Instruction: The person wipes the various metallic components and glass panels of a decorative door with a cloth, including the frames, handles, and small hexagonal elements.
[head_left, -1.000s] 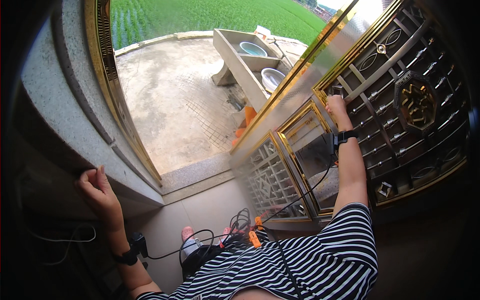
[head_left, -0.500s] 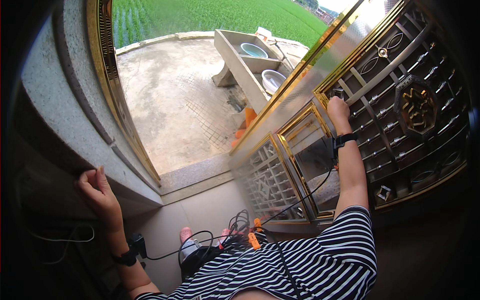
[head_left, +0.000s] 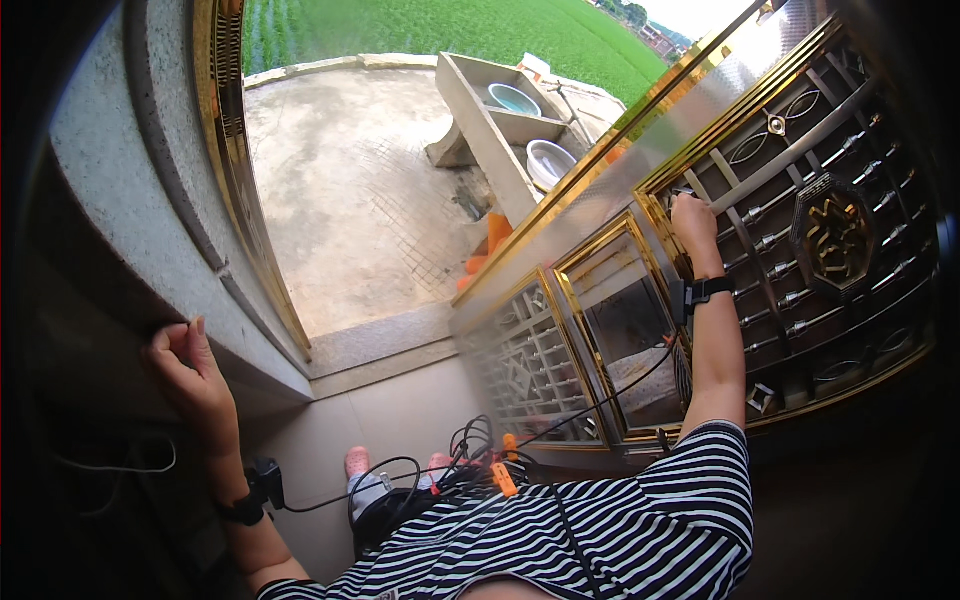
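Black and white stripes cover the shirt (head_left: pixel 640 510) at bottom centre, with orange tags (head_left: pixel 503 480) just above. Pink shoes (head_left: pixel 357 462) show lower left of centre. At right, the dark door (head_left: pixel 790 380) carries silver bars (head_left: pixel 766 243) and gold trim (head_left: pixel 742 106). The field (head_left: pixel 480 35) along the top is bright green.

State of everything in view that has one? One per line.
Door: open
Left hand: half-curled at stone jamb, contact unclear
Right hand: curled at door, grip unclear
Blue basin: in trough, open side up, contents unclear
White basin: in trough, open side up
Cables: loosely looped
Straps: on both wrists
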